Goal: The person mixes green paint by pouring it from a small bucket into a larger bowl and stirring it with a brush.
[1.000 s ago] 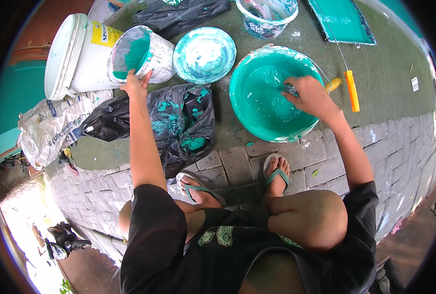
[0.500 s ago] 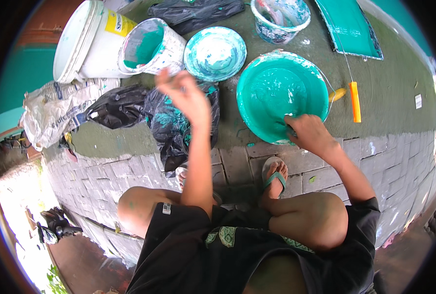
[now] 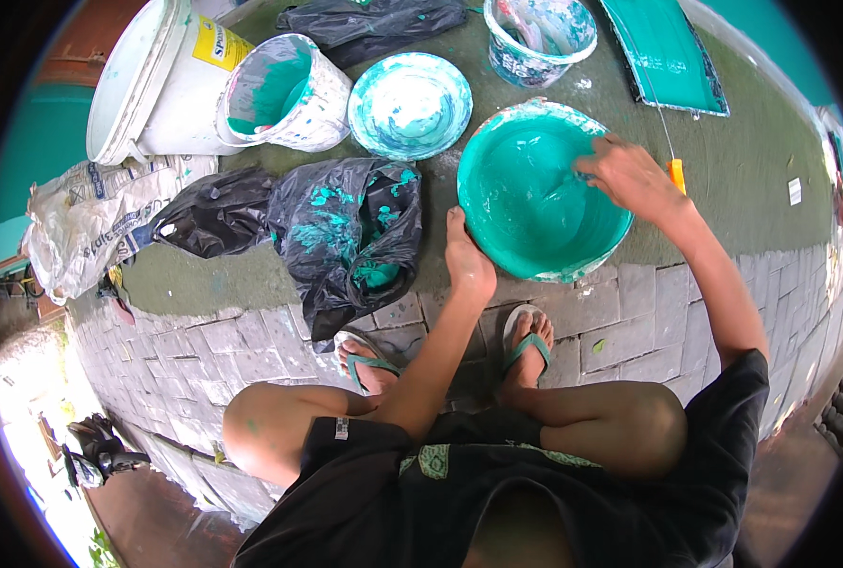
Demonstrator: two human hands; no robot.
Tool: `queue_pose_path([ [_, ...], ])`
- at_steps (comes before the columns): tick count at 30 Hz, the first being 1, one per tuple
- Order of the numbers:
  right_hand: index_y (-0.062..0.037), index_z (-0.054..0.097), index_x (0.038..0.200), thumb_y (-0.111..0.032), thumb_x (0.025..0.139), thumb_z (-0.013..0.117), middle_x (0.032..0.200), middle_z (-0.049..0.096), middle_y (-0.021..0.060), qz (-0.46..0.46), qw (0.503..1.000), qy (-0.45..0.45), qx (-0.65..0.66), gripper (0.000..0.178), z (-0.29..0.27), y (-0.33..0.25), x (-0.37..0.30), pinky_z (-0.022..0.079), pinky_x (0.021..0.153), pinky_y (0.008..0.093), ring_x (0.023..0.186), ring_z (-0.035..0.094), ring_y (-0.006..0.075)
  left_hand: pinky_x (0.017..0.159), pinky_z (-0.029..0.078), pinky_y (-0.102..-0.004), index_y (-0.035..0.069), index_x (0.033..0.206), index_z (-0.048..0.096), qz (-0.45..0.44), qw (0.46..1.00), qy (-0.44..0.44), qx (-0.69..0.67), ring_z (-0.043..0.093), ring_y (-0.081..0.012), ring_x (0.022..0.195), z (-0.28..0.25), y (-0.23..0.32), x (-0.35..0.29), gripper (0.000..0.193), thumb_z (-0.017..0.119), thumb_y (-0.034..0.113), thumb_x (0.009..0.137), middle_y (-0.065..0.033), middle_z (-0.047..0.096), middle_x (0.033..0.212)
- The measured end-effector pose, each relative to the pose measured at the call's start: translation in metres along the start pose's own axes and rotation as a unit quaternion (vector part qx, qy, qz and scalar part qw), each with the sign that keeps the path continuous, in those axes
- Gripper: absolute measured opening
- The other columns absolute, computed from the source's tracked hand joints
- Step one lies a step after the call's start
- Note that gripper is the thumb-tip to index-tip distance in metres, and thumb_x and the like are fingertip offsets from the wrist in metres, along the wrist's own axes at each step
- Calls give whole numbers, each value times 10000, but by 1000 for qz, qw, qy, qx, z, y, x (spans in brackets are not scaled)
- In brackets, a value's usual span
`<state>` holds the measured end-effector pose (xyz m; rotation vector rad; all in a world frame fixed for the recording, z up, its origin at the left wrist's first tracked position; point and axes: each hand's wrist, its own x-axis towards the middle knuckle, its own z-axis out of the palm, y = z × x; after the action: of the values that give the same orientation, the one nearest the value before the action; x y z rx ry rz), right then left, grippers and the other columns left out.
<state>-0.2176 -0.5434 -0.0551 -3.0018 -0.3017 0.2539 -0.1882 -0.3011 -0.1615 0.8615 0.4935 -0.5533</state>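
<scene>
Green paint point(image 3: 535, 218) coats one round tub point(image 3: 483, 213) at two o'clock; left hand point(image 3: 469, 256), fingers hidden, meets its eight-o'clock side; right hand point(image 3: 635, 177) curls over three o'clock, grip unclear. Three buckets point(image 3: 325, 109), one dish point(image 3: 456, 106) span ten to one.

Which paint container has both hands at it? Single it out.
The wide teal tub: the left hand is at its near left side, the right hand over its right edge. Neither is at any other.

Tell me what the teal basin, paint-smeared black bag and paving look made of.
Basin: probably plastic, from its rounded moulded shape; glossy paint hides its finish. Black bag: seemingly thin plastic film, slightly shiny, sharply creased. Paving: likely concrete blocks, matte grey, with straight joints.
</scene>
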Motion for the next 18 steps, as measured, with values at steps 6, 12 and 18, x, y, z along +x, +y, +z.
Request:
queue_pose_path([
  [6,-93,649,925,-104,782,670,842,572,144,-57,993,101,-28,144,24,1,23,509,746,410,917,581,315,958,409,-392,72,994,504,-54,991,-103,-69,536,-215,1019,-12,20,17,472,323,507,1010,-64,575,1023],
  [12,-78,646,953,-121,779,683,833,589,146,-18,989,146,28,183,4,-3,45,515,722,428,876,614,336,1038,348,-423,61,1095,509,-108,928,-332,-132,501,-251,1138,-21,46,48,588,296,597,982,-93,574,1147],
  [18,-74,679,952,-183,782,707,744,675,136,59,977,204,18,204,0,20,34,522,679,432,749,660,336,1046,349,-420,33,1121,501,-103,960,-260,-7,495,-255,1162,5,68,71,644,327,632,959,-116,556,1224],
])
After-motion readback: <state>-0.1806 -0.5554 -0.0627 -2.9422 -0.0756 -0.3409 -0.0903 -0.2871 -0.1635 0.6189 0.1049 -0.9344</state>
